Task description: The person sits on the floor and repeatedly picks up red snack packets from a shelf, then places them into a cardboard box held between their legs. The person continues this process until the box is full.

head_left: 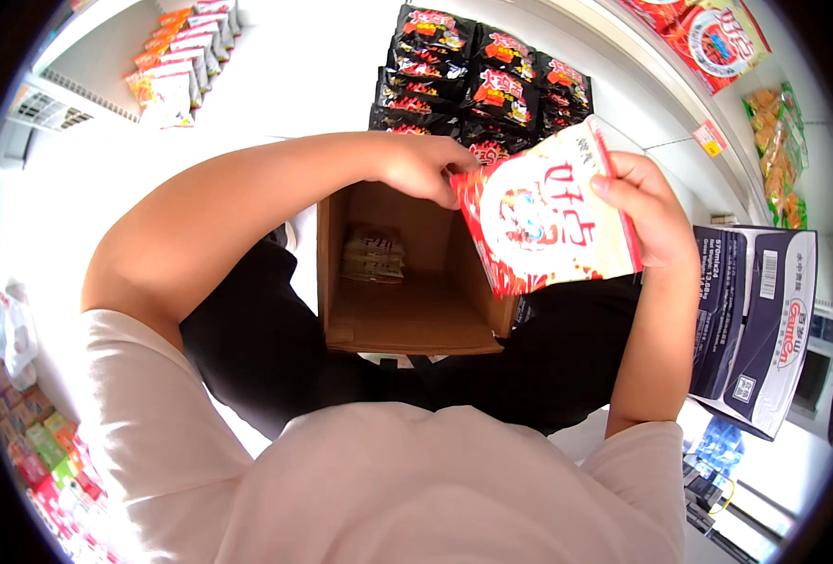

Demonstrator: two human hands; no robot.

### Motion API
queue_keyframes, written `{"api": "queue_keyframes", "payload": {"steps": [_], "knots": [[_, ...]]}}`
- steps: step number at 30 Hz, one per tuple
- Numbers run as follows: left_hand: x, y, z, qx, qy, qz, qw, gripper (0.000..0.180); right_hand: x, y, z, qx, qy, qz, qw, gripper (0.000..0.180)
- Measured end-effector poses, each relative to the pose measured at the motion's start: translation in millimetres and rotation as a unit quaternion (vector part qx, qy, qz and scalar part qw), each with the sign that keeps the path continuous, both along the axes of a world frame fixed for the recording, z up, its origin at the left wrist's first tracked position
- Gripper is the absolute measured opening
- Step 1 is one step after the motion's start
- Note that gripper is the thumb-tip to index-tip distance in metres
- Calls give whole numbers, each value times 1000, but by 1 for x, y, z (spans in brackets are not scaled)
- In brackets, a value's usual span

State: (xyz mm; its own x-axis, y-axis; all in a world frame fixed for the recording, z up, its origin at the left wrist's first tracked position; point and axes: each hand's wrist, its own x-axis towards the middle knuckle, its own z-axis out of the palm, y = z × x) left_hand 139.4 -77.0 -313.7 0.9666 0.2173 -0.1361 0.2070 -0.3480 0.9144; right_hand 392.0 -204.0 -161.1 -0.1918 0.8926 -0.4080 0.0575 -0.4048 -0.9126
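Between my two hands a red-and-cream snack bag (548,214) is held up, tilted, with its printed front turned toward me. My right hand (649,209) grips its right edge, the thumb lying on the front. At the upper left corner, the fingers of my left hand (426,169) are closed on the bag, with the fingertips partly hidden. Below stands an open cardboard box (407,329) between my knees. A few pale snack bags (374,254) lie against its inner left side. The held bag covers the box's right upper part.
Stacks of black snack bags (501,89) stand just beyond the box. More red bags (717,42) and green-edged bags (775,155) sit on the right shelf. A dark-and-white carton (755,324) stands at my right. Orange and white packets (186,61) line the far left shelf.
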Motion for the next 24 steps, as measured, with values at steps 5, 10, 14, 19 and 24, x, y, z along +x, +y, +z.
{"api": "queue_keyframes", "payload": {"steps": [5,10,14,19,24], "knots": [[12,-2,2,69,92,-23,993,35,-33,0,-34,-52,-137,155,977,21],[7,-16,22,202,181,-14,962,29,-96,-9,-87,-185,-198,157,950,22],[3,-18,28,303,249,-16,920,30,-120,-19,-146,-251,-88,6,964,26],[-2,-13,30,334,281,-28,899,26,-121,-1,-176,-317,49,-158,934,28],[-9,-17,36,349,247,-35,903,25,-140,11,-256,-311,69,-288,903,30]]}}
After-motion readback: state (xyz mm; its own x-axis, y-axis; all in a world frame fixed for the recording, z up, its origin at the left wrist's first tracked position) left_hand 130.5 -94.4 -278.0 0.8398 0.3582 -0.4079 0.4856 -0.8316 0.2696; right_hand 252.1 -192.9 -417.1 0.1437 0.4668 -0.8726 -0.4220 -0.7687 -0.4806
